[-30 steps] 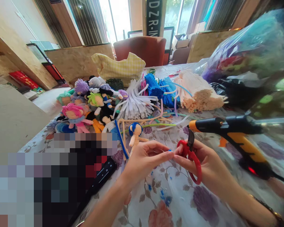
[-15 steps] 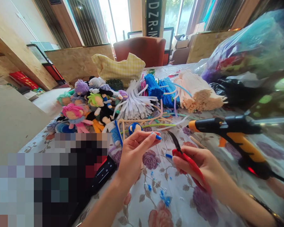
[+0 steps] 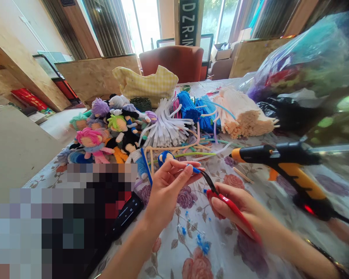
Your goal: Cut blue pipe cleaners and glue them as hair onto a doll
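Observation:
My left hand [image 3: 171,182] pinches a short blue piece of chenille stem [image 3: 196,169] between thumb and fingers. My right hand [image 3: 235,205] is closed around red-handled scissors [image 3: 235,211]. Their dark curved blades reach the free end of the blue piece; whether they are closed on it I cannot tell. Another small blue bit [image 3: 205,191] shows beside the right fingertips, partly hidden. Blue trimmings [image 3: 203,245] lie on the flowered tablecloth [image 3: 174,267] below my hands. Just behind my left fingers is a blue-haired doll head [image 3: 165,156], partly covered.
A black and orange glue gun [image 3: 296,170] stands at right. Fuzzy dolls [image 3: 91,139] are heaped at left, near a phone [image 3: 126,213]. Behind are bundles of white [image 3: 168,126], blue [image 3: 189,106] and peach stems [image 3: 247,116], with a large plastic bag [image 3: 308,58] at back right.
The scissors have moved left and up, bringing their blades from apart to the tip of the blue piece. My left hand has shifted very slightly.

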A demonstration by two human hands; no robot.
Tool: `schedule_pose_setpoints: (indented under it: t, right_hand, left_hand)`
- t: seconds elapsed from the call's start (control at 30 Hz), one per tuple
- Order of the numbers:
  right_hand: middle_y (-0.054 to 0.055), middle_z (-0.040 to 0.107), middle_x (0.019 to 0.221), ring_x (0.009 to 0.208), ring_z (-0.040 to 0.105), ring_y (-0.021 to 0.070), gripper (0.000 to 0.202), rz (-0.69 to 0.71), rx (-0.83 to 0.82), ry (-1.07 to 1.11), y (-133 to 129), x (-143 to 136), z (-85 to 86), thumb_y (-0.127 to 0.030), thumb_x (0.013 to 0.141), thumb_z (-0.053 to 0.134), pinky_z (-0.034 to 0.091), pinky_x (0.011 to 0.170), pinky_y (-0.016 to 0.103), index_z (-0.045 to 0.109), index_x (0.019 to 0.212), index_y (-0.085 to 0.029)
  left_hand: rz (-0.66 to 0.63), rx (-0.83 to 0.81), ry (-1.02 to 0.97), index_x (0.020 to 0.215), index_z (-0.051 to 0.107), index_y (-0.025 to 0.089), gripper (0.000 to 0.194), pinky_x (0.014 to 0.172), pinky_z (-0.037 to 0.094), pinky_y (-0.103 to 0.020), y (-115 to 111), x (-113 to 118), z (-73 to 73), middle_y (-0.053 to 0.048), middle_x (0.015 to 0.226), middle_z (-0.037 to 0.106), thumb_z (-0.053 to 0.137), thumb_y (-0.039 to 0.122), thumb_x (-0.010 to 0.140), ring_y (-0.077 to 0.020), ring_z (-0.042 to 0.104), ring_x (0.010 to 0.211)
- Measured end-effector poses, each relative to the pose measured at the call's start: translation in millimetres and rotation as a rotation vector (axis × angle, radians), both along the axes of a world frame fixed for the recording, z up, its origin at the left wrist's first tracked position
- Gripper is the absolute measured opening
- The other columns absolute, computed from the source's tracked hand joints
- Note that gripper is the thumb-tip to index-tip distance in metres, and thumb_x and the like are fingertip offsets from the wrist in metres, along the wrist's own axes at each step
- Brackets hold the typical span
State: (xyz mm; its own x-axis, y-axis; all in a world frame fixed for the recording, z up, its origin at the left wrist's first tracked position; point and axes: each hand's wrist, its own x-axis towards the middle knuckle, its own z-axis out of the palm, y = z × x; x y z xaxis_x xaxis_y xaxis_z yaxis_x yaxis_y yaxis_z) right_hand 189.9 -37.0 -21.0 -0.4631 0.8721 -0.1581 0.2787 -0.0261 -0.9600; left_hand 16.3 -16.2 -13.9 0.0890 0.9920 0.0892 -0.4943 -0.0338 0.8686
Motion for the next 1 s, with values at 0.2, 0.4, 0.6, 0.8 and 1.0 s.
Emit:
schedule_pose_setpoints:
  t: [0.2,0.4,0.6,0.8,1.0]
  right_hand:
    - [-0.004,0.04,0.068,0.058,0.033,0.0115,0.051,0.012,-0.002,-0.039,-1,-1,2.1,-0.07,0.087,0.043,0.027,0.05,0.026,0.048,0.078,-0.02]
    - [-0.003,0.043,0.069,0.062,0.038,0.0134,0.053,0.032,0.051,-0.068,-2,-2,-2.8,-0.072,0.089,0.035,0.029,0.053,0.027,0.046,0.077,-0.021]
    - [-0.003,0.042,0.067,0.061,0.038,0.0134,0.051,0.018,0.094,-0.075,0,-1,-13.5,-0.068,0.091,0.036,0.028,0.052,0.027,0.048,0.079,-0.021]
    - [-0.003,0.043,0.068,0.061,0.038,0.0127,0.052,0.005,0.068,-0.093,-2,-2,-9.6,-0.071,0.089,0.036,0.029,0.053,0.027,0.046,0.079,-0.021]
    - [-0.005,0.037,0.067,0.058,0.033,0.0117,0.056,0.018,-0.006,-0.085,-3,-3,-9.4,-0.077,0.085,0.034,0.026,0.05,0.026,0.041,0.078,-0.021]
  left_hand:
    - [-0.004,-0.015,-0.005,0.073,0.056,0.018,0.018,0.088,0.057,-0.04,1,0,-0.1,-0.002,0.095,0.075,0.071,0.024,0.08,-0.0211,0.072,0.092]
    - [-0.012,-0.007,-0.002,0.074,0.055,0.017,0.016,0.087,0.057,-0.035,-1,2,-2.4,0.0,0.097,0.073,0.068,0.021,0.083,-0.0179,0.071,0.094]
    - [-0.009,-0.011,-0.007,0.073,0.053,0.018,0.018,0.085,0.058,-0.028,-2,3,-4.3,0.003,0.093,0.07,0.067,0.018,0.084,-0.0144,0.071,0.092]
    - [-0.004,-0.016,-0.007,0.073,0.053,0.018,0.018,0.083,0.059,-0.028,-2,3,-5.1,0.002,0.092,0.069,0.068,0.018,0.083,-0.0151,0.071,0.091]
    - [0.003,-0.023,-0.01,0.071,0.052,0.017,0.02,0.082,0.059,-0.027,-1,4,-5.1,0.003,0.09,0.069,0.069,0.017,0.082,-0.014,0.071,0.089]
